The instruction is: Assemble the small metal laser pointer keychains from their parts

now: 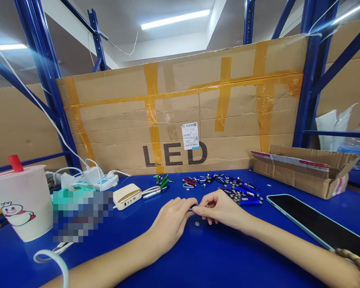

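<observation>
My left hand [171, 222] and my right hand [220, 208] meet at the middle of the blue table [198, 264]. Both pinch one small dark keychain flashlight [193, 208] between their fingertips, fingers curled closed. A tiny button cell [197, 223] lies on the table just under my hands. Behind them several small keychain flashlights [228, 186] in blue, red, green and purple lie scattered, the blue ones [249, 200] nearest my right hand.
A drink cup [21, 204] with a red straw stands far left. A power strip with chargers [93, 180] and a cream power bank [127, 196] lie behind. A tablet [318, 226] lies right, by an open cardboard box [303, 168]. A taped cardboard sheet marked LED [183, 120] walls the back.
</observation>
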A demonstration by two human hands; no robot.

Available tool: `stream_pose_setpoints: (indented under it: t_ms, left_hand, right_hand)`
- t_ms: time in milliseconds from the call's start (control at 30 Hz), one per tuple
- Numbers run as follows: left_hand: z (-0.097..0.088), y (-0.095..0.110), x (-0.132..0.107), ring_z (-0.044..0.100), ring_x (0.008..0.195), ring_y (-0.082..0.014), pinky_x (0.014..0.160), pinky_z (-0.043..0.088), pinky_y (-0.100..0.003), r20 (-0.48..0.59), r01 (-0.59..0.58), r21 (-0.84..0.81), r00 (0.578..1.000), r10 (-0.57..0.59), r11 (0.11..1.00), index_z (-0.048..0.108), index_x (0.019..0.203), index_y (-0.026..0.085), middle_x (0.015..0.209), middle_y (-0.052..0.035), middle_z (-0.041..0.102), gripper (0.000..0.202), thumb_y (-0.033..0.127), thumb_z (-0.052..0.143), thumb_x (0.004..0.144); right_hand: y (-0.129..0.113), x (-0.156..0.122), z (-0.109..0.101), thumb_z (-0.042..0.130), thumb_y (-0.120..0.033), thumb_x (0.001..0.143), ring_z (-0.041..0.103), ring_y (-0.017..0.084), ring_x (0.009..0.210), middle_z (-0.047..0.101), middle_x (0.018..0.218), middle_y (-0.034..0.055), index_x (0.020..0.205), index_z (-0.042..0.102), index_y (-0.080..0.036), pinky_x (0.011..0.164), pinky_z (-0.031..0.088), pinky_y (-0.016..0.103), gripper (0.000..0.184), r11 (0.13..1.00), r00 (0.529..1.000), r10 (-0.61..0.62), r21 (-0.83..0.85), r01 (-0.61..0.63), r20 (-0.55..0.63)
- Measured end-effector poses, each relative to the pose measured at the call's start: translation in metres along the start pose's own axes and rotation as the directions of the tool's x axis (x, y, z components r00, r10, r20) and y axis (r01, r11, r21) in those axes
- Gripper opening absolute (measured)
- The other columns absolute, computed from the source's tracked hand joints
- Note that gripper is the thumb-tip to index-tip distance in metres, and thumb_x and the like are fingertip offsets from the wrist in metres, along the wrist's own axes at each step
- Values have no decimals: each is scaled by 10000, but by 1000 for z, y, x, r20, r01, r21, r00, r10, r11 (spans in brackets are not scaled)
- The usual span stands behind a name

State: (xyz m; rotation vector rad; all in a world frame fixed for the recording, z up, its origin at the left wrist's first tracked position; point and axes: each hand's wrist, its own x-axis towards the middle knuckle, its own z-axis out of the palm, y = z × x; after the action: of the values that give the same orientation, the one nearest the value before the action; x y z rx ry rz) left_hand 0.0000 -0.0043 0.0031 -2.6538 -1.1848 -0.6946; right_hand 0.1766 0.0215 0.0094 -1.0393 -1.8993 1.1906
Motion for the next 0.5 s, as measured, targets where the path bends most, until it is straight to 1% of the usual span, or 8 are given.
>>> stream_pose_setpoints:
  t_ms: [100,167,233,300,367,433,500]
  left_hand:
    - [2,1,1,556,856,-146,774,439,-279,18,112,-149,994,-111,982,491,1038,233,964,-7,617,221,244,307,915]
    - [3,0,2,559,889,-146,787,439,-278,15,177,-210,984,-178,961,484,1041,251,981,0,611,212,261,316,913]
    - [4,-1,3,560,910,-145,795,435,-278,19,228,-262,973,-231,938,472,1044,260,987,5,606,199,277,325,911]
    - [3,-1,3,560,915,-147,794,429,-279,32,259,-294,965,-261,920,463,1031,257,977,5,603,183,291,331,909]
    - [2,-1,4,557,915,-151,791,423,-282,45,272,-308,961,-271,912,461,1009,249,969,1,598,172,300,330,909]
    - [1,0,4,553,909,-155,790,416,-288,54,279,-314,959,-277,907,461,994,245,964,-2,593,171,307,327,908]
    - [1,1,4,550,897,-161,784,410,-294,61,295,-319,955,-291,901,463,987,242,953,-6,590,175,319,329,904]
  right_hand:
    - [3,3,-2,662,-501,618,476,52,419,564,547,1,662,626,-113,417,360,175,393,990,996,-80,-122,74,-44]
    - [5,5,-6,676,-496,611,490,56,438,581,611,-2,782,642,-131,443,380,185,404,971,987,-139,-209,118,-87]
    - [7,5,-11,684,-482,618,492,53,469,595,690,-4,881,639,-163,482,398,193,416,935,966,-231,-301,187,-118]
    - [9,5,-15,657,-470,664,482,45,501,602,754,-3,914,643,-193,531,407,197,374,875,929,-349,-399,275,-125]
    - [11,6,-17,625,-462,706,472,41,524,604,797,-2,913,652,-216,553,404,197,323,812,892,-437,-480,334,-119]
    - [12,6,-18,604,-461,729,473,41,530,605,816,-4,921,654,-231,557,403,196,303,775,877,-468,-528,349,-108]
    - [12,6,-19,588,-461,744,488,45,538,608,814,-9,926,652,-241,560,407,196,293,758,871,-474,-564,328,-130]
